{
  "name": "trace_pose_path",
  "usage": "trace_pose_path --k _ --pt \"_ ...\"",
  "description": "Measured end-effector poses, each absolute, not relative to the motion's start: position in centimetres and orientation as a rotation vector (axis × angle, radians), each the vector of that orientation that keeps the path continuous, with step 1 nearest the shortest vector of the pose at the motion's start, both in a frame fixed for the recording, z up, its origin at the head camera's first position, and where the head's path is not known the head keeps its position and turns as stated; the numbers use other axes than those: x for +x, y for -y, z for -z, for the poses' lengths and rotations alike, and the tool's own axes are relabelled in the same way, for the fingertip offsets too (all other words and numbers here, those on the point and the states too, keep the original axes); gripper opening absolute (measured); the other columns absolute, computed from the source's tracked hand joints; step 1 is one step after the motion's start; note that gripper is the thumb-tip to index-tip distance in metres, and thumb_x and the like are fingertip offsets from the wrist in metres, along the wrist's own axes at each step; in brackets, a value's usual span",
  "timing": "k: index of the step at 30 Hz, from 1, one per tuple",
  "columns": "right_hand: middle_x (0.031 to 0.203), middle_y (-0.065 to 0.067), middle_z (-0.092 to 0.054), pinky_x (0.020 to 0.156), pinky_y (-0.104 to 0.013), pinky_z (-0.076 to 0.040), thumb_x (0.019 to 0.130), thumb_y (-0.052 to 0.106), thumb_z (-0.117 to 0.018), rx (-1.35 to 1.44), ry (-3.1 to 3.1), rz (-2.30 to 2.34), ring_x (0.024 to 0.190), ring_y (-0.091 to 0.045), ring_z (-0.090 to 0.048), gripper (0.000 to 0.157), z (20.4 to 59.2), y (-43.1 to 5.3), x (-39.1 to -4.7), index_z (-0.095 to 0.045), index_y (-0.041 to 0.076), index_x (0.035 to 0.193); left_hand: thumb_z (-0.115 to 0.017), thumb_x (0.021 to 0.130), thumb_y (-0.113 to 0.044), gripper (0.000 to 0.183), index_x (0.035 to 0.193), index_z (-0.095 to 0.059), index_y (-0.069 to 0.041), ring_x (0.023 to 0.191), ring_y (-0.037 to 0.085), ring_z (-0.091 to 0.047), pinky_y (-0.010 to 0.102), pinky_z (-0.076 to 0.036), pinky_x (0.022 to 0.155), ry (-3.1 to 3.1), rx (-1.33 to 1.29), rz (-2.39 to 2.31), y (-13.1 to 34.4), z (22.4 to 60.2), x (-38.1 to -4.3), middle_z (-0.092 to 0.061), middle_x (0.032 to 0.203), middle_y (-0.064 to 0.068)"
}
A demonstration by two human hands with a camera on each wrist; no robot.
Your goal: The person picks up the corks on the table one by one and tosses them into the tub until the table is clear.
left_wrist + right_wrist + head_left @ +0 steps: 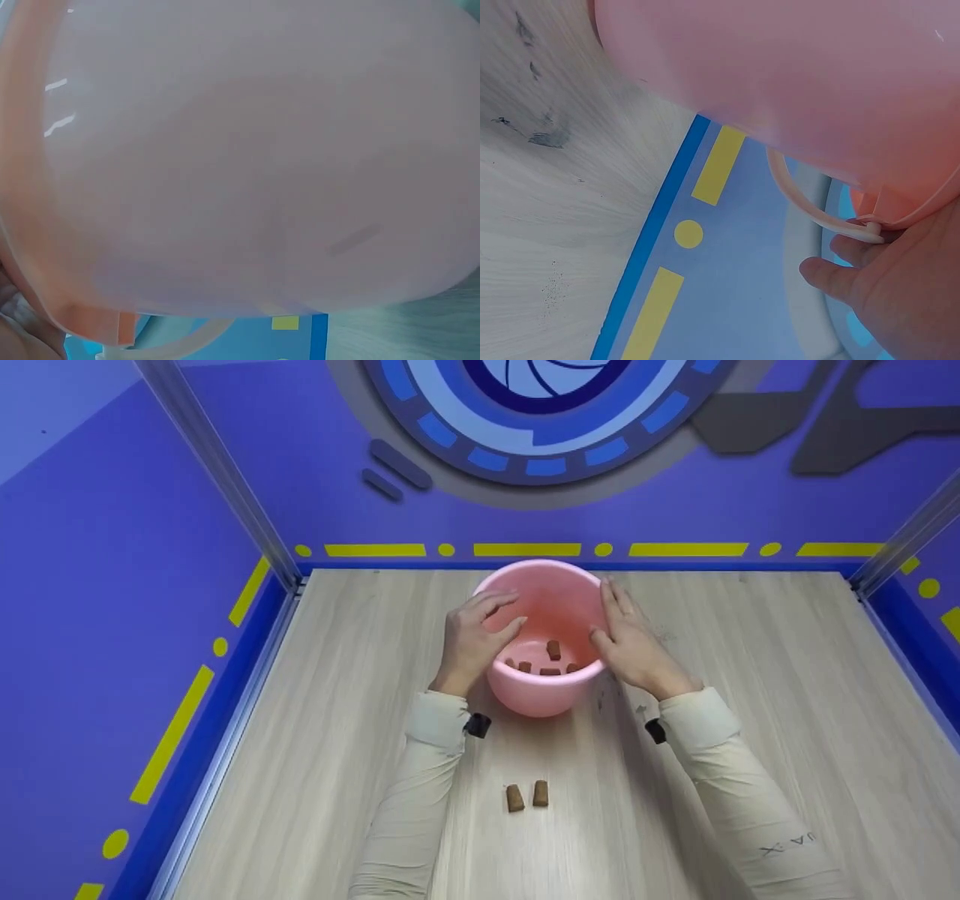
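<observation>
A pink bucket is tipped so that its mouth faces me, with several small brown tapered pieces like corks inside near its bottom. At its left rim my left hand grips the edge, thumb over the opening. My right hand holds the opposite rim, thumb inside and fingers along the outer side. The right wrist view shows the bucket's pale curved handle hanging beside the right fingers. In the left wrist view the bucket wall hides most of the left hand.
Two more brown tapered pieces lie on the wooden tabletop between my forearms. Behind the bucket stands a blue panel with yellow marks; a left side panel borders the table too.
</observation>
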State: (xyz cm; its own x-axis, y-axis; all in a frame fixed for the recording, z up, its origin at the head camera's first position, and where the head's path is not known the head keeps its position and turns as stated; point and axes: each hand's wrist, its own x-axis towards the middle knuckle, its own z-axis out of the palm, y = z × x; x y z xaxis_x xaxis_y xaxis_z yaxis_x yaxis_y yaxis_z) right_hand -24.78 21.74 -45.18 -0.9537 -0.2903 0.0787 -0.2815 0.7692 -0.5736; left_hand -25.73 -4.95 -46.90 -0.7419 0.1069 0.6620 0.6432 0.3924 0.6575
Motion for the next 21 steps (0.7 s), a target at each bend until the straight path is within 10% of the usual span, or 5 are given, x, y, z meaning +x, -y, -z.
trace_pose_path --k 21 --pt "0.177 -0.020 0.000 0.129 -0.060 -0.008 0.109 0.026 -0.046 -0.475 -2.943 0.958 0.162 -0.038 -0.001 0.077 45.18 -21.78 -24.77 -0.005 -0.001 0.168 -0.090 0.086 -0.009 0.038 0.122 -0.078 0.000 0.114 0.025 -0.073 0.028 -0.054 0.103 2.067 -0.691 1.333 5.09 46.95 -24.79 -0.077 0.120 0.010"
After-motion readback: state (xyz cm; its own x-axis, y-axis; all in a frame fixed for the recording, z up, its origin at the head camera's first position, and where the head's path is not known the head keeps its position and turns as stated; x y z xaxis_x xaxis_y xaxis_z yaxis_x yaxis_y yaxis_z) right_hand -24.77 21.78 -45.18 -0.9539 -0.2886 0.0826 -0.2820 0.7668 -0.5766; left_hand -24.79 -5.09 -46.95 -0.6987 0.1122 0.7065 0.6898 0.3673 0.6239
